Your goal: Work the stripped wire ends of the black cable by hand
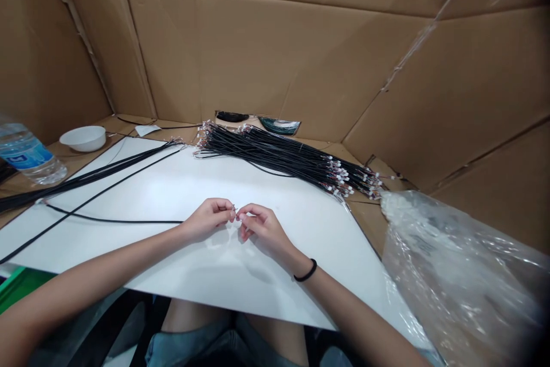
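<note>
Over the middle of the white board point(172, 264), my left hand point(211, 219) pinches the end of a black cable point(124, 220), where thin wire ends show at the fingertips. The cable runs left from that hand across the board to a white connector near the left edge. Close beside it, my right hand point(264, 227) has thumb and finger pinched on something small and pale at the wire ends; the piece is too small to name. A black band circles the right wrist.
A pile of black cables point(275, 155) with white connectors lies along the back. Further cables point(107, 166) lie left, near a water bottle point(32, 155) and white bowl point(83, 138). Clear plastic bags point(455, 264) lie right. Cardboard walls point(279, 52) enclose the board.
</note>
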{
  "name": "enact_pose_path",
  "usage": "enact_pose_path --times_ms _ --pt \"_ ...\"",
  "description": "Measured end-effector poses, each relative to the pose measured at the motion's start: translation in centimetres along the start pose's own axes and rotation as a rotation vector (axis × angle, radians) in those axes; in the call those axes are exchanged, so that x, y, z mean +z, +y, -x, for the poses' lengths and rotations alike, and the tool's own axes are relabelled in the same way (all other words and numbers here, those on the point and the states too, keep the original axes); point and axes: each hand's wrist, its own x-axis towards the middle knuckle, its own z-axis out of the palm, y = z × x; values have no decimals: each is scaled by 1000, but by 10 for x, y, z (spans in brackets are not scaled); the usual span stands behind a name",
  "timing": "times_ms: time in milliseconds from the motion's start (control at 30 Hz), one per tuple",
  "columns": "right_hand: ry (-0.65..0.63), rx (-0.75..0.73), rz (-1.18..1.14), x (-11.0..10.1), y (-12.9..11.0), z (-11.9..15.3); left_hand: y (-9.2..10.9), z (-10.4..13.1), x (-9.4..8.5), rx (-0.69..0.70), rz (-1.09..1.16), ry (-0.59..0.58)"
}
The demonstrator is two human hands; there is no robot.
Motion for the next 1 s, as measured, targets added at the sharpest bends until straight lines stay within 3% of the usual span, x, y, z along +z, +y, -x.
enact_pose_path --times_ms 300,1000 --pt "-11 44 -65 -2 -2 9 12 11 12 14 -11 46" --pt "-45 136 -298 3 -4 16 24 24 17 42 -32 109"
